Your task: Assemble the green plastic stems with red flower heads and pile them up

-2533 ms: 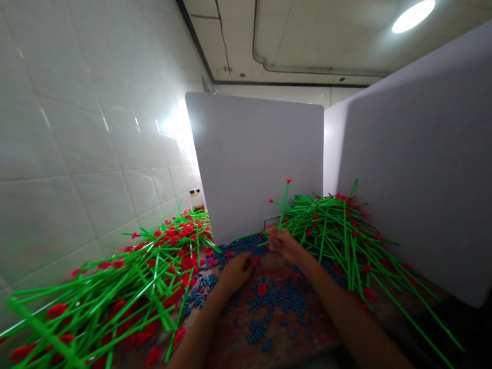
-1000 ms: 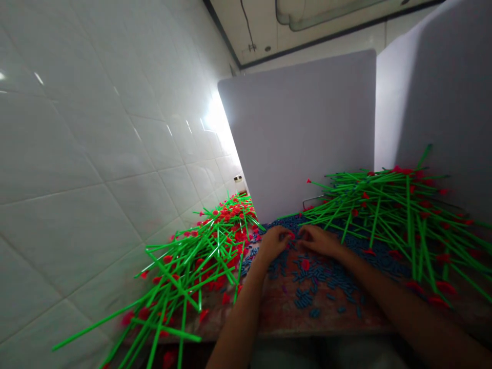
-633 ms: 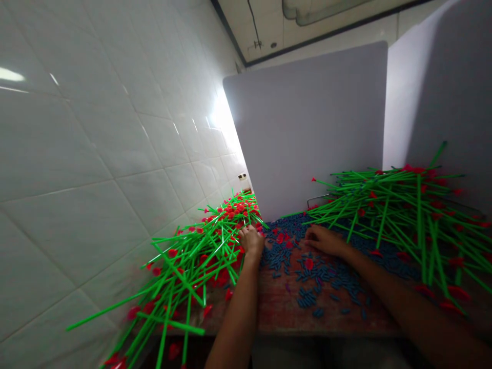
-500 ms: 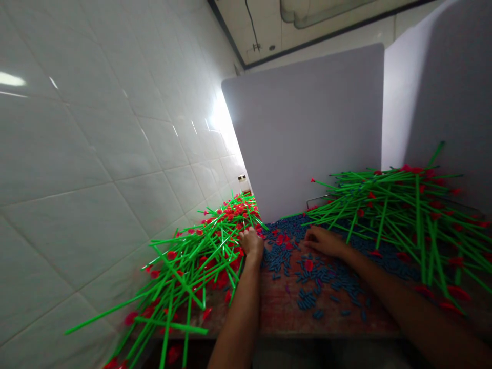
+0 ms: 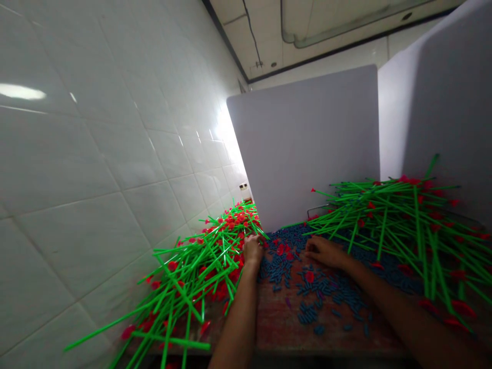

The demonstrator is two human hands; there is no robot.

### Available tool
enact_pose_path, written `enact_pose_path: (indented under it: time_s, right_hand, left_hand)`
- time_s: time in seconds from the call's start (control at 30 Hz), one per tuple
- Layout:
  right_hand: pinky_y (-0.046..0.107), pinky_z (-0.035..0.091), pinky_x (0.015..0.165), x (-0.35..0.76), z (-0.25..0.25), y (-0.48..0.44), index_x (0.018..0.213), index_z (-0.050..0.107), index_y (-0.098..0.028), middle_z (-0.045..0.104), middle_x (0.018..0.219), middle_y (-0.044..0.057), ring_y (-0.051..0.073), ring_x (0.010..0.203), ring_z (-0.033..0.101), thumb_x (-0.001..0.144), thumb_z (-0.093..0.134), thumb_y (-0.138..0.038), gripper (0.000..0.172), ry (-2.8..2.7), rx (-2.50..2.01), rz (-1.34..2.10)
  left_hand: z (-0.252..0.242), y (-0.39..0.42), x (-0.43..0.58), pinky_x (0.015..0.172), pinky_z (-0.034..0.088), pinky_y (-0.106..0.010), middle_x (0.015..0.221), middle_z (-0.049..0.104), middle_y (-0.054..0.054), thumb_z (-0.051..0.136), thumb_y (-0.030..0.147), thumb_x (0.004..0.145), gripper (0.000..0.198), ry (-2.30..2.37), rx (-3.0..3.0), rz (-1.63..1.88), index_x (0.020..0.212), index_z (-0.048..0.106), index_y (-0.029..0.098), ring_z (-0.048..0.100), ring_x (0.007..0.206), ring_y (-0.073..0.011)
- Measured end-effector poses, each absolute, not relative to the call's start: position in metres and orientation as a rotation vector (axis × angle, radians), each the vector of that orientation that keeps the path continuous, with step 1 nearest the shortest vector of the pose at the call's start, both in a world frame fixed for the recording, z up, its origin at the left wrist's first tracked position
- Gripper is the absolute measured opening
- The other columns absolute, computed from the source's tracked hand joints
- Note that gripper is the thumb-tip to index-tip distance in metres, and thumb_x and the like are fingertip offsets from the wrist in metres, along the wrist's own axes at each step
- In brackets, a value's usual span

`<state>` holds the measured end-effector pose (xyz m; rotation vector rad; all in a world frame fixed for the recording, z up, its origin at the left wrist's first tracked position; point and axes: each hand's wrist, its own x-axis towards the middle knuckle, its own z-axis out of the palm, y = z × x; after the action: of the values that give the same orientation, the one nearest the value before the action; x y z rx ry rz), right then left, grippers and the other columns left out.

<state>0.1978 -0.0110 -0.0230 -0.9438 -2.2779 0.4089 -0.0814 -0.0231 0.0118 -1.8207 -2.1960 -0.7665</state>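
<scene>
- The person's left hand (image 5: 252,251) is at the foot of the left pile of green plastic sticks with red tips (image 5: 200,277), in the lower middle of the frame. Its fingers are curled downward. They may pinch something small, but from this view I cannot tell.
- The right hand (image 5: 323,252) lies low on the tabletop (image 5: 277,330), a little right of centre. Its fingers are loosely open and seem to hold nothing.
- Small blue pellets (image 5: 280,269) lie scattered between the hands, and one red piece (image 5: 309,277) lies just below the right hand.
- A second pile of green sticks (image 5: 400,225) fills the right of the frame, behind the right hand.
- The hands are working at the edge of the piles, among the loose pieces. The pellets and the red piece are the nearest things to them.
- A white tile wall (image 5: 77,154) rises at left, and white panels (image 5: 300,148) stand behind.
</scene>
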Motion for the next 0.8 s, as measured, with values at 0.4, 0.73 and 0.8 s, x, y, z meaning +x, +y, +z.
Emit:
enact_pose_path:
  time_s: [0.4, 0.73, 0.8]
  right_hand:
    - [0.027, 0.039, 0.074, 0.197, -0.026, -0.007, 0.084, 0.062, -0.016, 0.062, 0.081, 0.005, 0.017, 0.078, 0.055, 0.083, 0.056, -0.035, 0.020, -2.288, -0.925, 0.437]
    - [0.026, 0.039, 0.066, 0.194, -0.023, -0.011, 0.082, 0.062, -0.017, 0.063, 0.079, 0.004, 0.016, 0.072, 0.056, 0.082, 0.056, -0.034, 0.018, -2.134, -0.881, 0.495]
    - [0.025, 0.040, 0.064, 0.191, -0.017, -0.012, 0.082, 0.062, -0.016, 0.063, 0.076, 0.004, 0.016, 0.071, 0.057, 0.083, 0.056, -0.034, 0.019, -2.026, -0.837, 0.554]
  left_hand:
    - [0.038, -0.041, -0.052, 0.094, 0.038, -0.036, 0.107, 0.055, -0.007, 0.041, 0.026, 0.092, 0.025, -1.352, -1.865, -1.321, 0.100, 0.064, 0.021, 0.047, 0.106, -0.0200]
    - [0.042, -0.057, -0.022, 0.077, 0.044, -0.025, 0.092, 0.055, -0.004, 0.032, 0.026, 0.095, 0.037, -1.343, -2.288, -1.118, 0.128, 0.049, 0.025, 0.053, 0.086, -0.0143]
    - [0.037, -0.054, -0.011, 0.079, 0.044, -0.026, 0.093, 0.057, -0.004, 0.034, 0.026, 0.094, 0.037, -1.338, -2.390, -0.946, 0.128, 0.049, 0.026, 0.054, 0.088, -0.0151]
